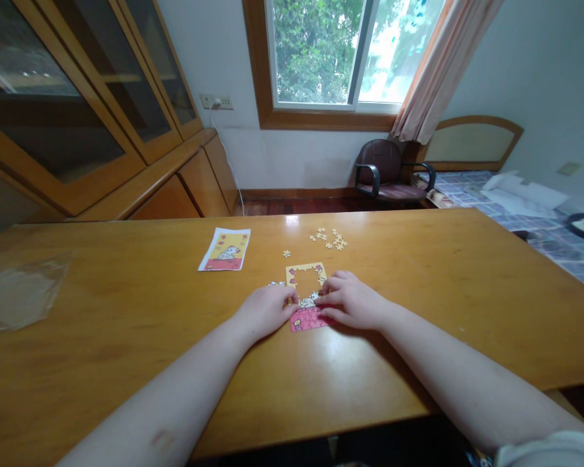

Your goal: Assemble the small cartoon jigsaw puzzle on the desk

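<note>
A partly assembled jigsaw puzzle [307, 320] lies on the table, with a yellow border on top, pink rows below and a gap in the middle. My left hand [268, 312] is closed at its left edge, fingers and thumb pressed together there. My right hand [353, 299] rests over its right side, fingertips on a small white puzzle piece [314, 296] above the pink rows; the fingers partly hide it. Several loose pieces with printed faces [276, 283] lie just beyond my left hand, partly covered by it.
Several pale loose pieces [339, 242] are scattered beyond the puzzle, with a single piece [287, 253] apart from them. A printed picture sheet [226, 250] lies at the back left. A clear plastic bag [19, 298] is on the wooden table [141, 311] far left. Behind stands an office chair [387, 172].
</note>
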`<action>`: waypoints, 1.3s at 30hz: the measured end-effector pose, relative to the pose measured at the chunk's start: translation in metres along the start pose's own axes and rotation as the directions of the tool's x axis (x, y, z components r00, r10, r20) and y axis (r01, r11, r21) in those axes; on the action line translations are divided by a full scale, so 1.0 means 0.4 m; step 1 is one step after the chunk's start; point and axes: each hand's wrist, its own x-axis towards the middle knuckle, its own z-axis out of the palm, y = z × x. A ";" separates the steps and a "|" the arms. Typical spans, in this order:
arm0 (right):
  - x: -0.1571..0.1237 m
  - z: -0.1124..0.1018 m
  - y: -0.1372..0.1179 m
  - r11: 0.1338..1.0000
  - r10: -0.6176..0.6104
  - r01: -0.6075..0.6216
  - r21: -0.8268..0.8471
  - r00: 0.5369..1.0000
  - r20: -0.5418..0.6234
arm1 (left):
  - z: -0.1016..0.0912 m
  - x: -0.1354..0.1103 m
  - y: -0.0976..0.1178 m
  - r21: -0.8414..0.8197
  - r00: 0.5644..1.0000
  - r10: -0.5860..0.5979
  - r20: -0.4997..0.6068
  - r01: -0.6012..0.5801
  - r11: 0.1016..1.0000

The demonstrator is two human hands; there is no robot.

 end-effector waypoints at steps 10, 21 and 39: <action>0.001 0.003 0.001 1.000 0.019 -0.019 -0.001 1.000 -0.004 | -0.005 -0.002 0.005 -0.007 1.000 -0.008 0.012 0.008 1.000; 0.002 0.015 0.006 1.000 0.013 -0.013 -0.006 1.000 -0.025 | -0.002 0.001 0.002 0.000 1.000 -0.002 0.016 0.002 1.000; 0.003 0.016 0.011 0.994 0.106 -0.109 -0.023 0.990 -0.091 | -0.002 0.000 0.002 -0.004 1.000 -0.005 0.011 0.005 1.000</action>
